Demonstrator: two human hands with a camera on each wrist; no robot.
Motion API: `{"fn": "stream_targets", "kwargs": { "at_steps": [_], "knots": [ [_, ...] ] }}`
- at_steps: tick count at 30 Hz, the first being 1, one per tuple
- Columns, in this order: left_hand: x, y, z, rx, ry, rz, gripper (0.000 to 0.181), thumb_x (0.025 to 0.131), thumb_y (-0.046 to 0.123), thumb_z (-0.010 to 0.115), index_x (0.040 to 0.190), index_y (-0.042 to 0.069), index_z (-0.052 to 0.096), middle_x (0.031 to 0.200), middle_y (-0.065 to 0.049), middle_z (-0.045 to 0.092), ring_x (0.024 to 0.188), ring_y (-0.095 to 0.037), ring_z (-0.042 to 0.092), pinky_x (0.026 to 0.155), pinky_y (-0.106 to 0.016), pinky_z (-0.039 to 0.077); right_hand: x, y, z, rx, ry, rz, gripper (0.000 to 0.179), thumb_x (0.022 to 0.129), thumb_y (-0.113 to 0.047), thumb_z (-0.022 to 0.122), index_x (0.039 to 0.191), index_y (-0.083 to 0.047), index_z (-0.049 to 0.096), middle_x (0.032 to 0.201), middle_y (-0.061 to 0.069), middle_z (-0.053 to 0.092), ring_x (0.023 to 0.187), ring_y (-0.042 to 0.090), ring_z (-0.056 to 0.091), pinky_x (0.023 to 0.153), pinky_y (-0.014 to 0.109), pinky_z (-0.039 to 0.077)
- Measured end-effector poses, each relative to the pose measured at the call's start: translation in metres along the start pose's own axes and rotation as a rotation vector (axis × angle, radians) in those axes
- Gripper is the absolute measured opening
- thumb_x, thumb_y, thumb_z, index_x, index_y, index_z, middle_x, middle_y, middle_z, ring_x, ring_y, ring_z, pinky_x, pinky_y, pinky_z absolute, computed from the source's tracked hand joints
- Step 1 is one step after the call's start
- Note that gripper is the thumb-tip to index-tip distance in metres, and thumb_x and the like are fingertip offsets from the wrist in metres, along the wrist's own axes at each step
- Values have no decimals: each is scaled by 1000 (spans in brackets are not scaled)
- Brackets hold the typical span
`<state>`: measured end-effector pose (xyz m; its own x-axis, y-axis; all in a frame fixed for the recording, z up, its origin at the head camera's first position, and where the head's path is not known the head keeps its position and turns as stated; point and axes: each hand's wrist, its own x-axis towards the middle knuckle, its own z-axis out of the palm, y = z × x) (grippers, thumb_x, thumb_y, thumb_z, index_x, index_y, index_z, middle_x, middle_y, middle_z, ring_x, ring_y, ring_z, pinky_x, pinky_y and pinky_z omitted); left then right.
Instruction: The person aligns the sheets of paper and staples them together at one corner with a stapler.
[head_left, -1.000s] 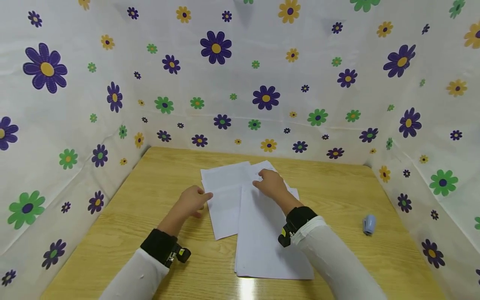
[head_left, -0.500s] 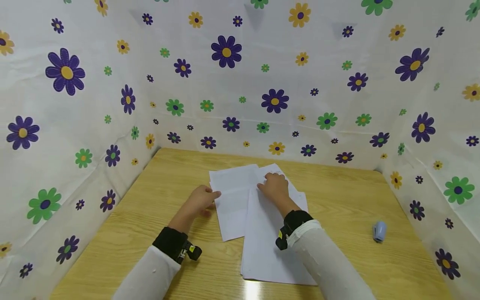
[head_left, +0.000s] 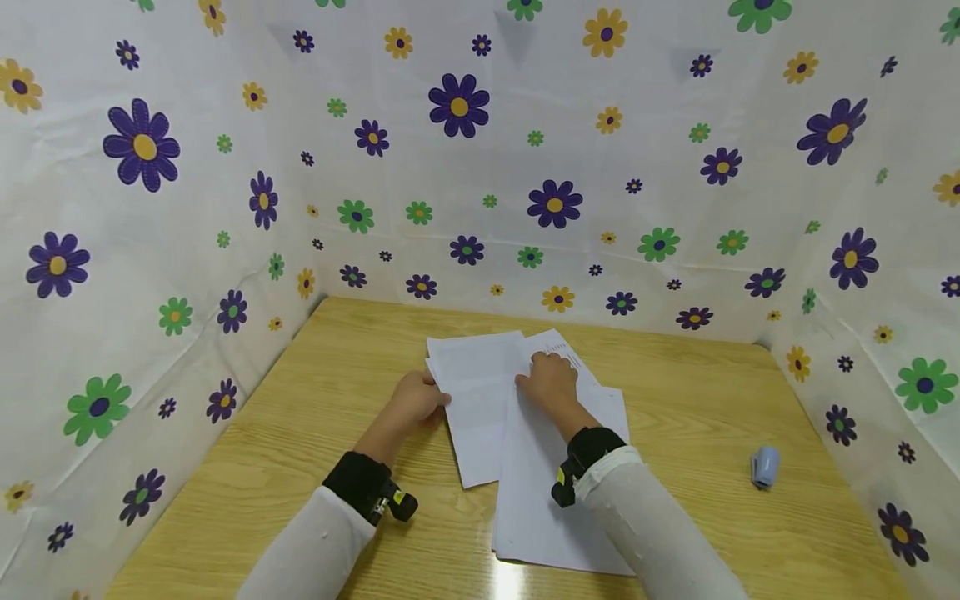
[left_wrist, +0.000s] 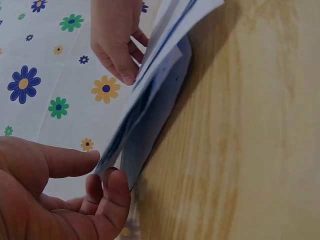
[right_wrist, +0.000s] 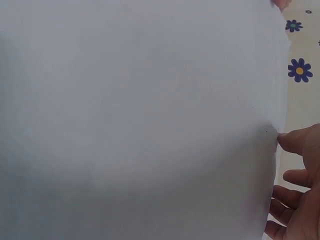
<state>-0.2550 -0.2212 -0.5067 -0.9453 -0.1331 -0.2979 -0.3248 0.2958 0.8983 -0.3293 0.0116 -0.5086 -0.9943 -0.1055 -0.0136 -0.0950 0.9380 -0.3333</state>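
Note:
Loose white sheets of paper overlap on the table in two groups. The left sheets (head_left: 472,392) lie partly under the right-hand stack (head_left: 543,517). My left hand (head_left: 418,400) pinches the left edge of the left sheets. In the left wrist view, that hand's thumb (left_wrist: 75,161) is above the lifted paper edge and its curled fingers (left_wrist: 117,192) are below. My right hand (head_left: 551,382) holds the far edge of the right-hand stack, over a sheet with printed lines (head_left: 564,346). In the right wrist view, its thumb (right_wrist: 295,140) meets the paper edge (right_wrist: 240,90), with curled fingers alongside.
A small light-blue stapler-like object (head_left: 765,467) lies on the wooden table (head_left: 697,417) to the right of the papers. A white flower-patterned cloth (head_left: 480,167) encloses the table at the back and both sides. Both wrists wear black bands with small cameras.
The left hand has moved onto the left sheets' edge and now pinches it. The right hand's fingers have settled at the far edge of the stack. The view has shifted slightly.

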Motion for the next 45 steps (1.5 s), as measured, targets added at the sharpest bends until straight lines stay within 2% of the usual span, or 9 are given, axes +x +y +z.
{"fn": "stream_targets", "kwargs": {
  "at_steps": [4,7,16,20,26,29,36,40,45],
  "knots": [
    [-2,-2,4,61,18,57,13,91,-2,68,103,-4,64,73,-9,61,56,-18,58,52,-27,52,-2,1,-1,28,7,10,54,95,-39,69,135,-3,62,129,19,64,121,39,57,105,57,44],
    [-3,-4,5,66,34,71,13,91,-3,67,103,-5,64,78,-12,62,57,-19,59,53,-28,54,-2,3,0,37,16,9,54,96,-38,67,136,-3,61,130,19,64,122,39,56,105,57,44],
    [-10,-5,1,54,84,64,45,90,-7,63,134,-6,53,107,-22,64,55,-19,59,53,-30,55,1,2,1,178,52,9,50,102,-36,59,140,-4,58,131,17,66,124,39,57,105,58,42],
    [-15,-4,-2,75,109,82,44,91,-7,62,134,-7,51,109,-25,65,54,-19,59,52,-30,55,5,1,1,279,93,-23,45,103,-31,59,141,-5,58,127,14,69,121,36,61,104,57,43],
    [-17,-7,-6,111,174,133,31,93,-4,58,123,-5,55,106,-20,61,64,-21,60,56,-28,54,8,-1,1,329,102,-28,45,102,-30,61,140,-5,58,129,15,67,122,34,60,106,53,44],
    [-16,-9,-10,176,226,192,22,93,-3,59,115,-4,57,103,-19,62,76,-24,61,61,-29,53,8,-2,1,379,84,-33,47,103,-28,60,142,-2,56,134,17,64,127,33,58,109,50,45],
    [-18,-4,-15,238,268,280,14,94,1,63,108,-3,61,107,-18,65,98,-31,62,74,-35,52,10,-1,-2,487,37,-47,56,105,-22,54,154,0,39,149,21,54,139,34,51,113,47,44],
    [-18,-1,-16,242,280,302,13,95,2,64,107,-3,61,109,-19,67,100,-32,65,77,-38,54,9,-1,-5,536,45,-48,55,104,-13,54,155,-1,39,142,22,58,133,34,56,107,47,49],
    [-17,4,-16,242,319,320,12,96,1,64,107,-3,62,109,-19,68,101,-33,65,79,-40,54,7,0,-8,582,118,-65,39,103,-9,56,141,-1,54,121,18,67,109,29,63,91,42,54]
  ]
}}
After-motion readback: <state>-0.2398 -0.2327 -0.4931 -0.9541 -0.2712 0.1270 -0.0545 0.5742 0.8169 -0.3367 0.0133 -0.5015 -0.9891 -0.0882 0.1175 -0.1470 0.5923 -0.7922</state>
